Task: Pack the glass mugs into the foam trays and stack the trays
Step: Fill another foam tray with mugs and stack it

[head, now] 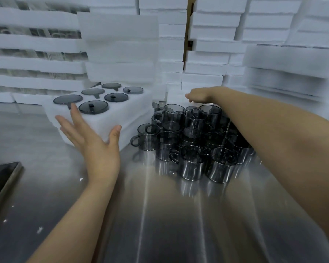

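My left hand (87,137), fingers spread wide, sits at the near edge of a foam tray (125,114) at ten o'clock, whose six pockets all hold mugs. My right hand (199,95) reaches to one o'clock onto another foam piece (176,97); I cannot tell whether its fingers grip. I judge much remains: the loose glass mugs (190,141) stand clustered at the centre, unpacked.

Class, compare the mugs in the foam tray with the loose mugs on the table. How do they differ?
The tray mugs sit sunk in the foam tray, in two neat rows, only round dark faces showing; the loose mugs stand exposed, crowded and piled, walls and handles visible. Both are smoky grey glass.
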`<state>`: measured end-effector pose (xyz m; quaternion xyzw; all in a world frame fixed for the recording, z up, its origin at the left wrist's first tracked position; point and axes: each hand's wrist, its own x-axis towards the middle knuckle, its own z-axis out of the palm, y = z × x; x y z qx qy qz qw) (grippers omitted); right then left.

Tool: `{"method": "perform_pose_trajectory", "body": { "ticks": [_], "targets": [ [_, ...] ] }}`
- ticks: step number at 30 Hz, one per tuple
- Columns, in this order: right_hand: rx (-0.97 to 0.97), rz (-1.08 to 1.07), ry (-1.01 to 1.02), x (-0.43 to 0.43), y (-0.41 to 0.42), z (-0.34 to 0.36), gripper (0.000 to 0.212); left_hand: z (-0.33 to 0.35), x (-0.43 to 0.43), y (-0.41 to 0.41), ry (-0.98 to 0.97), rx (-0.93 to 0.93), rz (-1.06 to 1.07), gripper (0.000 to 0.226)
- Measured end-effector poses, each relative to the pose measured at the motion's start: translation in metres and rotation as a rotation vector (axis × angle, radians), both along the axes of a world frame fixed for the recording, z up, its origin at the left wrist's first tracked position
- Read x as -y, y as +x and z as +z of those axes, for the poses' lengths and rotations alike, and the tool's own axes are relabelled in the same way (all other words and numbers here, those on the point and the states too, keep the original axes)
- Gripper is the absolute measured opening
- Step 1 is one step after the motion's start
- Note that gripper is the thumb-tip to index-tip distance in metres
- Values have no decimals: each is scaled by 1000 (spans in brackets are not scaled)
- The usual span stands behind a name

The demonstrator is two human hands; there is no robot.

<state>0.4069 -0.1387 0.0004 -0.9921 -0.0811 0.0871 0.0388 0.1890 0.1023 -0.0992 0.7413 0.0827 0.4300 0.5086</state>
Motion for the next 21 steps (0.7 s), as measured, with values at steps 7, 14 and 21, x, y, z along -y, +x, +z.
{"method": "perform_pose_trajectory", "body": {
  "ticks": [7,14,21],
  "targets": [
    [-34,118,-7,-3,-1,-2,42,0,0,1,2,-7,4,88],
    [-150,149,-80,-10,-8,-1,54,0,1,0,12,-6,20,87],
    [47,215,23,-2,-17,12,43,-1,1,0,20,4,30,87]
  ]
}}
